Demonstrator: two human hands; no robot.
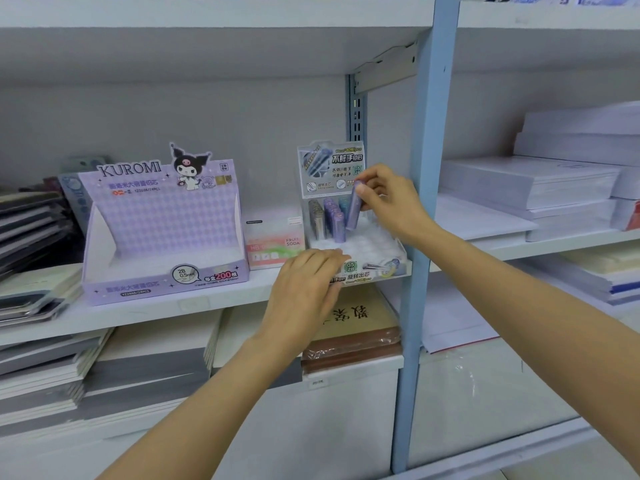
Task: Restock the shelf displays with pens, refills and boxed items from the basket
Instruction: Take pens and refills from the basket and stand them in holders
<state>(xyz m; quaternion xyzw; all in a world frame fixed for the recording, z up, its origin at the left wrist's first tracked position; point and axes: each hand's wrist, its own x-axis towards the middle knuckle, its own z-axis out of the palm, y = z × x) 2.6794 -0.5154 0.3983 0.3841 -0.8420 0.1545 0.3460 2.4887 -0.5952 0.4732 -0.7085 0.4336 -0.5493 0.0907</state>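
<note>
Left hand (304, 289) at tray (381, 269), right hand (391, 202) round refill (354, 211)

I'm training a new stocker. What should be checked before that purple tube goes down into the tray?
1. Grip: right hand holds the purple tube in its fingers: ok.
2. Steadying: left hand rests on the tray front: ok.
3. Free slots: the tray's front rows look bare: ok.
4. Tube upright: it leans a little: not ok.
5. Tube lined up with the purple row: cannot tell.
</note>
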